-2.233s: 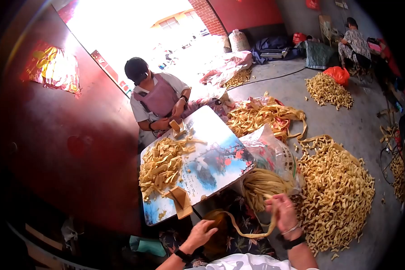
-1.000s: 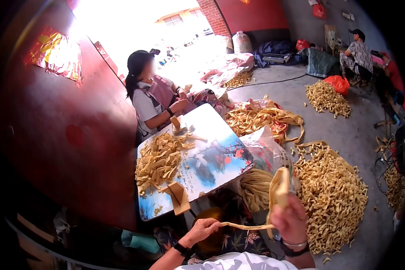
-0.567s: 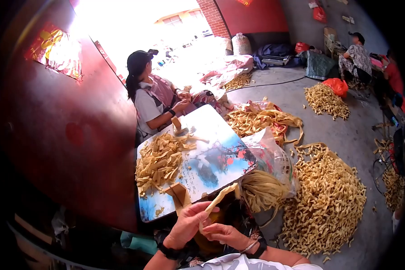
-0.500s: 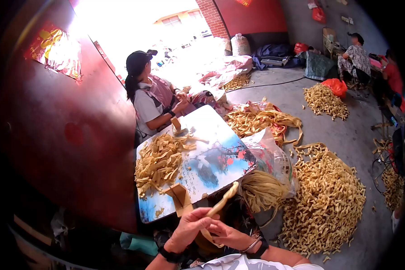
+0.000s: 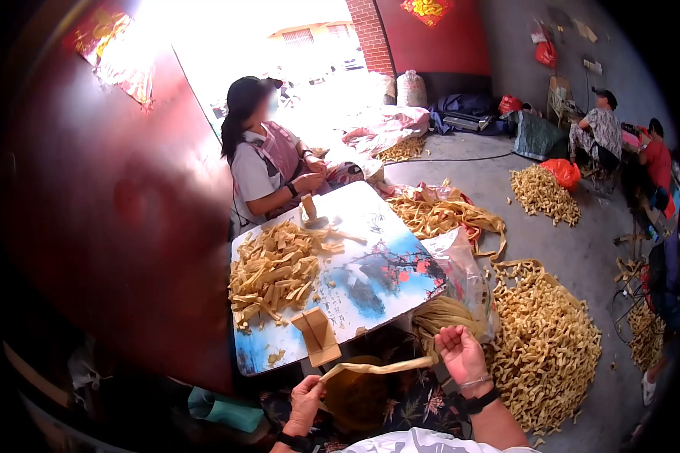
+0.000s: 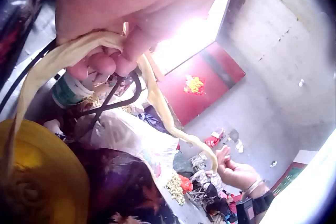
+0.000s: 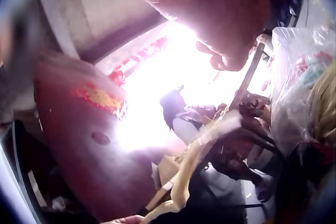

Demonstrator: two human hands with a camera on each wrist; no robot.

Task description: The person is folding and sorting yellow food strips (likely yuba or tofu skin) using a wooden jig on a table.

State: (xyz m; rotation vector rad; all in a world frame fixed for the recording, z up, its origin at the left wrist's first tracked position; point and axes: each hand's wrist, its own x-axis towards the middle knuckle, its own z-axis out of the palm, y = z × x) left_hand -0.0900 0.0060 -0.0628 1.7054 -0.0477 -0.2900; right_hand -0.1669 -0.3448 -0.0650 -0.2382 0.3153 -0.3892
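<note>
A long pale-yellow soft strip (image 5: 381, 369) stretches across the person's lap. My left hand (image 5: 304, 400) pinches one end of it; in the left wrist view the strip (image 6: 163, 113) passes between thumb and curled fingers, and a tail hangs down over a yellow round container (image 6: 44, 182). My right hand (image 5: 463, 353) is raised palm up with loosely bent fingers, close by the strip's other end. From the right wrist view, that end of the strip (image 7: 226, 123) lies free of the fingers. A small folded wooden stand (image 5: 317, 336) is at the near table edge.
On the painted table (image 5: 355, 302) lies a heap of short yellow pieces (image 5: 272, 268). A plastic bag of strips (image 5: 468, 279) and a large pile of knotted pieces (image 5: 544, 340) are at the right. One person (image 5: 268, 162) sits across; others sit at the back right.
The hands came together on the strip, then moved apart. The left hand went down and left with the strip; the right hand rose to the right and released it.
</note>
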